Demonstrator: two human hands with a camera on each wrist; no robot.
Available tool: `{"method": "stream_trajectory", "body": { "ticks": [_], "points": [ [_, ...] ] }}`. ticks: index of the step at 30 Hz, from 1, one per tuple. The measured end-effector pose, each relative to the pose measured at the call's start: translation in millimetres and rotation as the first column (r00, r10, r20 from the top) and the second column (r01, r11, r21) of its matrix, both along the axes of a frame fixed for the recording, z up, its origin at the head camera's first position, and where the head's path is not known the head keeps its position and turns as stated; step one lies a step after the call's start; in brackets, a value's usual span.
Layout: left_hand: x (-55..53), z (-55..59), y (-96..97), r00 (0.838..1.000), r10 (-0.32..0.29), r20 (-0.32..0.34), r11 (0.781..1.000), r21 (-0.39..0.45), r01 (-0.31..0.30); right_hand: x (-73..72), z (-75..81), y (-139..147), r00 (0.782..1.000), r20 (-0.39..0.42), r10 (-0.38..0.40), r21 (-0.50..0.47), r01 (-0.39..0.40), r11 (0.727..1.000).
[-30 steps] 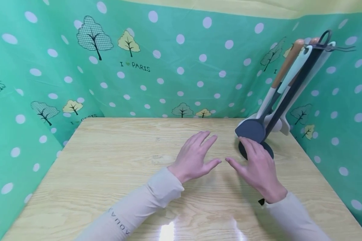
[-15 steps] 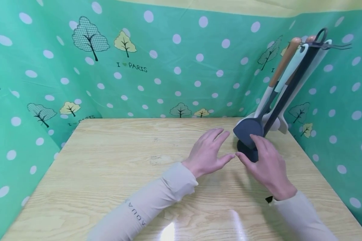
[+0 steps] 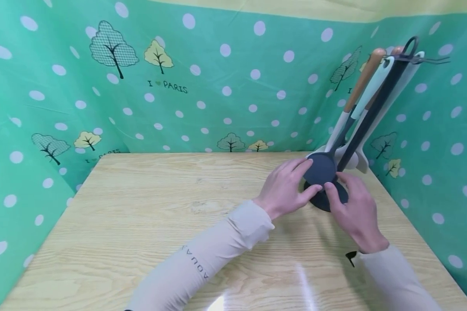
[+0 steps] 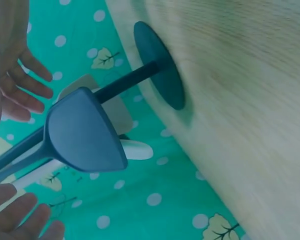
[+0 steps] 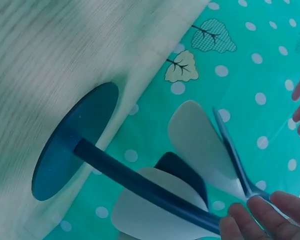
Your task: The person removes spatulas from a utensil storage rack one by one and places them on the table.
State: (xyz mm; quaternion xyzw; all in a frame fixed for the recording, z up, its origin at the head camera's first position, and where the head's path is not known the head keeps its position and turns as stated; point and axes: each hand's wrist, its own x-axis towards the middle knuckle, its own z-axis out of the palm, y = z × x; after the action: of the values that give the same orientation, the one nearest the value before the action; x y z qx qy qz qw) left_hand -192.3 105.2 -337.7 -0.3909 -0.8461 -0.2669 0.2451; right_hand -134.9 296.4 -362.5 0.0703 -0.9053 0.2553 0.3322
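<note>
A dark-grey spatula (image 3: 321,169) with a mint handle (image 3: 375,88) hangs blade-down on a black utensil stand (image 3: 369,114) at the table's right side. My left hand (image 3: 286,188) is at the left of its blade, fingers spread and loosely bent; in the left wrist view these fingers (image 4: 20,215) appear apart from the blade. To the right of the stand's pole, my right hand (image 3: 356,209) has its thumb and fingers parted. Its fingertips (image 5: 237,220) overlap the pole and spatula in the right wrist view; I cannot tell whether they touch. Neither hand holds anything.
Other utensils hang behind the spatula, including one with a brown-and-white handle (image 3: 363,80) and pale blades (image 5: 195,135). The stand's round black base (image 3: 336,201) sits on the wooden table (image 3: 159,207). Green dotted cloth (image 3: 218,65) encloses the back and sides.
My left hand has moved right to the spatula blade's edge. The right hand has shifted slightly rightward, and its thumb and fingers are closer together. The spatula blade has turned a little.
</note>
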Motion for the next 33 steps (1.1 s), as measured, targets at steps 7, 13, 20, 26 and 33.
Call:
{"method": "stream_trajectory", "body": {
  "ticks": [7, 13, 20, 26, 33],
  "points": [
    [-4.4, 6.3, 15.2, 1.0, 0.012, 0.011, 0.999, 0.034, -0.012, -8.3, 1.4, 6.3, 1.0, -0.027, -0.004, -0.045, 0.002, 0.999],
    [-2.9, 7.9, 30.1, 1.0, 0.004, -0.013, 1.0, 0.031, -0.003, -15.3, 1.7, 14.1, 0.997, -0.071, -0.025, -0.033, 0.022, 0.999],
    [-3.6, 7.3, 45.5, 0.999, 0.033, -0.014, 0.999, 0.04, -0.033, -25.7, 0.0, 21.4, 0.998, -0.034, -0.051, -0.06, 0.049, 0.997],
    [-7.0, 9.9, 57.3, 0.996, 0.067, 0.056, 0.997, 0.044, -0.069, -31.5, -0.4, 25.6, 0.995, 0.028, -0.096, -0.105, 0.098, 0.99],
    [-16.5, 11.7, 69.9, 0.987, 0.074, 0.142, 0.996, 0.043, -0.081, -35.0, -3.1, 29.3, 0.989, 0.094, -0.112, -0.235, 0.131, 0.963]
  ]
}}
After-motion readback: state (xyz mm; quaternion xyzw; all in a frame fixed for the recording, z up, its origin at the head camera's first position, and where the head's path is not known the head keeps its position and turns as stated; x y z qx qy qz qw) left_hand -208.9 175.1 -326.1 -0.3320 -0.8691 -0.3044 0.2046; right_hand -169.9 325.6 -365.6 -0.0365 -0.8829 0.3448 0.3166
